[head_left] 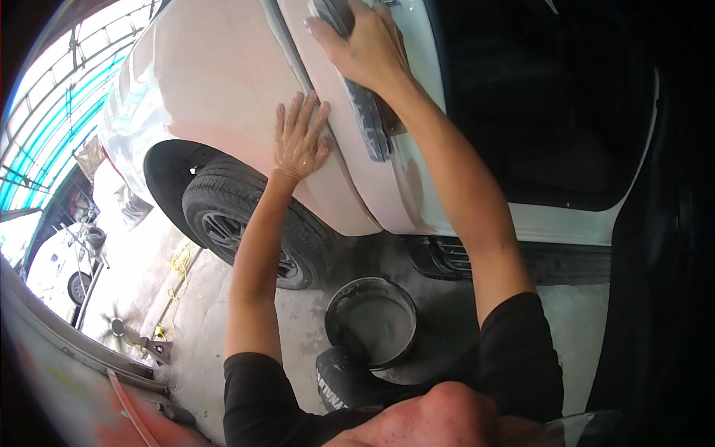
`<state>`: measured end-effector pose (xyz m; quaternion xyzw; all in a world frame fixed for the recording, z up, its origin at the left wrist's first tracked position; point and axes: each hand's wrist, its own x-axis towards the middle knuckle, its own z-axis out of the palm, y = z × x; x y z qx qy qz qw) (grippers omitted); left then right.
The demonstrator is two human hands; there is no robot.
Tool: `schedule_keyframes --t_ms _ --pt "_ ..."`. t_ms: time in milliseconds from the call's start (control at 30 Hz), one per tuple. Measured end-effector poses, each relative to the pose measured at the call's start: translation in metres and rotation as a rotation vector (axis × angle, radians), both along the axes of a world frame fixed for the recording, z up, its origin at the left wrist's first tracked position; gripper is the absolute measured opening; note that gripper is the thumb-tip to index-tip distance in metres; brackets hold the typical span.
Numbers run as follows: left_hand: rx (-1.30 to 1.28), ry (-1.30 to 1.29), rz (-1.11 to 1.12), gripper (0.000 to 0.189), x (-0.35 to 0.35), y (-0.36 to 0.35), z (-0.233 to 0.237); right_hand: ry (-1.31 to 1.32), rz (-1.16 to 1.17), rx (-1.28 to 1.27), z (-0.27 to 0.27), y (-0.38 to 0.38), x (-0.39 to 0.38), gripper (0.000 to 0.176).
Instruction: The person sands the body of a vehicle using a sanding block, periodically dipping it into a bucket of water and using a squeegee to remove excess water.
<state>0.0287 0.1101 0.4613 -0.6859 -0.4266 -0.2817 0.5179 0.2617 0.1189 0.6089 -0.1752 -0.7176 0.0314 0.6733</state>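
My left hand (302, 141) lies flat on the pale pinkish body panel (223, 82) of a car, above the wheel arch, its fingers spread and wet-looking. Higher up, my right hand (369, 48) is wrapped round a long grey sanding block (366, 119), which rests lengthwise against the neighbouring panel (372, 182) beside a vertical seam. Part of the block is hidden under my fingers and wrist. The panels look dull and patchy, with a shinier white area toward the front.
A black bucket (328, 328) of cloudy grey water stands on the concrete floor below my arms. Nearby are the car's tyre (223, 186) and a dark side step (447, 257). Further left are a fan (118, 326), yellow cord (179, 261) and another white car (56, 261).
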Motion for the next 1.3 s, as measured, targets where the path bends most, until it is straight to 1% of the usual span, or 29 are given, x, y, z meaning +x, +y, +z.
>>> schedule_keyframes --t_ms 100,133,233,267,367,400,433,467,533,567,600,633,667,700,733,833,867,900,933,967,1033,1067,1133,1167,1200,1233,1267,1300 --pt "-0.019 -0.006 -0.003 0.071 0.0 -0.001 0.0 0.041 -0.016 -0.105 0.022 -0.004 -0.008 0.067" --pt "-0.022 -0.009 0.001 0.071 0.0 -0.002 -0.003 0.092 -0.016 -0.049 0.015 -0.004 -0.007 0.064" --pt "-0.006 0.0 -0.001 0.071 0.001 0.0 -0.001 0.031 -0.061 0.043 -0.038 0.005 -0.003 0.087" --pt "-0.003 0.002 0.005 0.071 0.001 0.001 -0.002 0.086 -0.018 0.054 -0.04 0.013 -0.006 0.081" --pt "0.002 -0.003 -0.007 0.073 0.001 0.0 -0.001 -0.022 0.195 -0.091 0.018 -0.003 0.005 0.063" --pt "0.001 -0.009 -0.017 0.074 0.001 0.001 0.0 -0.027 0.092 -0.07 0.031 0.0 0.0 0.065" --pt "0.006 -0.011 -0.017 0.074 0.003 0.001 0.001 -0.012 0.103 -0.059 0.025 0.004 0.0 0.069" --pt "0.005 -0.014 -0.019 0.074 0.003 0.001 0.0 0.002 0.111 -0.054 0.01 0.009 -0.003 0.073" --pt "0.013 -0.008 -0.02 0.073 0.001 0.003 -0.003 0.085 -0.103 0.065 -0.042 0.01 -0.006 0.081" --pt "0.016 -0.005 -0.024 0.073 0.001 0.004 -0.002 0.046 -0.074 -0.043 -0.078 -0.002 0.003 0.082" --pt "0.021 -0.003 -0.026 0.073 0.002 0.005 -0.002 0.053 -0.019 -0.058 -0.119 -0.004 0.01 0.082" --pt "0.024 -0.003 -0.024 0.073 0.002 0.004 -0.002 0.038 -0.015 -0.082 -0.161 -0.005 0.015 0.081" --pt "0.009 -0.004 -0.006 0.072 0.002 0.002 -0.002 -0.051 -0.02 -0.189 -0.198 -0.012 0.024 0.083" --pt "0.012 -0.003 0.005 0.072 0.002 0.003 -0.002 -0.065 -0.016 -0.183 -0.232 -0.012 0.031 0.081" --pt "0.013 0.0 0.018 0.072 0.002 0.003 -0.002 -0.076 -0.011 -0.178 -0.251 -0.012 0.034 0.08" --pt "0.03 0.004 0.004 0.072 0.003 0.003 -0.001 -0.036 0.02 -0.104 -0.227 -0.004 0.028 0.082" --pt "0.035 0.001 -0.007 0.072 0.003 0.003 -0.002 0.03 0.025 -0.028 -0.194 0.004 0.018 0.08" --pt "0.04 0.01 -0.01 0.072 0.002 0.005 -0.002 0.084 0.045 0.003 -0.15 0.003 0.011 0.075" --pt "0.041 0.017 -0.011 0.072 0.0 0.006 -0.002 0.121 0.017 0.037 -0.113 0.006 0.003 0.072" --pt "0.036 0.023 -0.011 0.071 -0.001 0.006 -0.003 0.087 0.0 0.03 -0.082 0.006 0.001 0.073" --pt "0.005 0.007 0.027 0.072 -0.001 0.004 -0.007 0.09 0.027 0.018 -0.077 0.006 0.004 0.074" --pt "0.007 0.012 0.03 0.072 -0.002 0.004 -0.007 0.071 0.026 -0.007 -0.094 0.005 0.007 0.075" --pt "0.018 0.02 0.018 0.073 -0.001 0.007 -0.004 0.045 0.014 -0.045 -0.163 0.002 0.017 0.077" --pt "0.022 0.021 0.015 0.073 0.0 0.006 -0.003 0.037 0.009 -0.038 -0.194 -0.001 0.02 0.081" --pt "0.028 0.019 0.015 0.073 0.001 0.006 -0.003 0.019 0.034 -0.059 -0.203 0.001 0.022 0.082" --pt "0.029 0.019 0.017 0.073 0.0 0.005 -0.003 0.002 0.062 -0.083 -0.209 0.003 0.021 0.084" --pt "0.034 0.027 0.015 0.074 0.0 0.006 -0.002 0.046 0.055 -0.028 -0.191 0.006 0.016 0.083" --pt "0.04 0.029 0.014 0.074 -0.001 0.007 -0.002 0.085 0.049 0.027 -0.157 0.01 0.009 0.083"
